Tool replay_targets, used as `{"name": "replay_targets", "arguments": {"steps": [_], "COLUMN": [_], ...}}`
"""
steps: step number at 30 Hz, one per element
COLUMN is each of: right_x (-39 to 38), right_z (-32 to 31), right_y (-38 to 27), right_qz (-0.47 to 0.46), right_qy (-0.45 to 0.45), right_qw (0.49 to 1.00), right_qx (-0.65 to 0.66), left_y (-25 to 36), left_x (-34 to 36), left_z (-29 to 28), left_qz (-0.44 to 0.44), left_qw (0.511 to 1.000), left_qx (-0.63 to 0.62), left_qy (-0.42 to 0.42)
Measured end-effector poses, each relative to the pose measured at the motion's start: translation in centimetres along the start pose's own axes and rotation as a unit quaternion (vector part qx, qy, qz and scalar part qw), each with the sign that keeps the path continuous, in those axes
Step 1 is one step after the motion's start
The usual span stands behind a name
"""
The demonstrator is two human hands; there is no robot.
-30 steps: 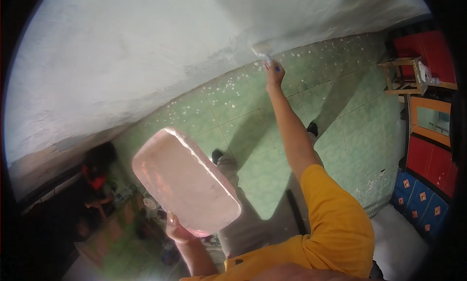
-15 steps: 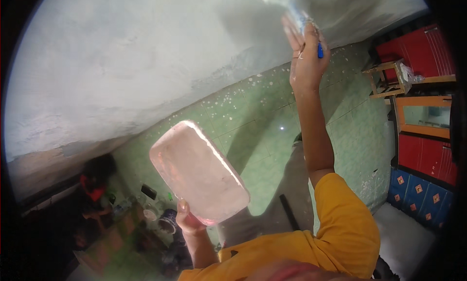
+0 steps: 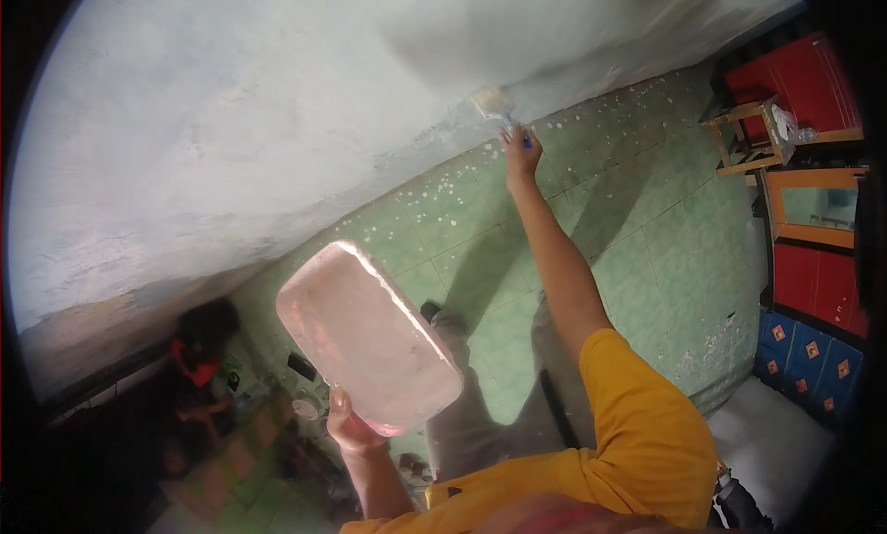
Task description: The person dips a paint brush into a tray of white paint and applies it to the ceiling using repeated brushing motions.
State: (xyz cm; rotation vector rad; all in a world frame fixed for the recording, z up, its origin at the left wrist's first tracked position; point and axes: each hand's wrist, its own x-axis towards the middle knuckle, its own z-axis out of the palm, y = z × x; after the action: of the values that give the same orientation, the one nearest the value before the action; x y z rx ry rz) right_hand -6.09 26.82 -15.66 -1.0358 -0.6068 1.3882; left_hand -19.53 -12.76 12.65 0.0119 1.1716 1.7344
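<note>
The right hand (image 3: 522, 155), fingers curled round the brush (image 3: 493, 103), has it at the wall's (image 3: 231, 118) lower part, while the left hand (image 3: 357, 430) grips the tray (image 3: 370, 335) by its edge, apart from the wall.

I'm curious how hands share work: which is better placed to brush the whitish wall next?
Probably the right hand: it holds the blue-handled, pale-bristled brush at the wall. The left hand is busy holding a pale pink, rectangular tub.
</note>
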Motion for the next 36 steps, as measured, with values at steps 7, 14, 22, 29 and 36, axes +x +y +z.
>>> {"name": "replay_targets", "arguments": {"steps": [7,14,22,29,36], "right_x": [-5.2,-11.9,-6.8,-1.6,-6.5], "right_z": [10.7,16.8,9.2,2.9,13.1], "right_y": [-17.1,-32.0,-15.0,-4.2,-23.0], "right_qz": [-0.039,-0.189,-0.107,-0.037,-0.064], "right_qy": [-0.048,-0.141,-0.086,-0.007,-0.071], "right_qw": [0.998,0.971,0.989,0.999,0.994], "right_qx": [-0.017,0.045,0.053,-0.005,-0.059], "left_y": [1.5,3.1,2.1,1.2,1.2], "left_x": [-2.2,-4.0,-4.3,-3.9,-3.3], "left_z": [2.1,3.8,3.5,2.1,2.5], "left_qz": [-0.022,-0.016,-0.009,-0.006,-0.004], "left_qw": [1.000,0.998,0.999,0.999,1.000], "left_qx": [-0.005,-0.035,-0.048,-0.034,-0.026], "left_qy": [0.001,-0.040,-0.017,0.019,-0.012]}}
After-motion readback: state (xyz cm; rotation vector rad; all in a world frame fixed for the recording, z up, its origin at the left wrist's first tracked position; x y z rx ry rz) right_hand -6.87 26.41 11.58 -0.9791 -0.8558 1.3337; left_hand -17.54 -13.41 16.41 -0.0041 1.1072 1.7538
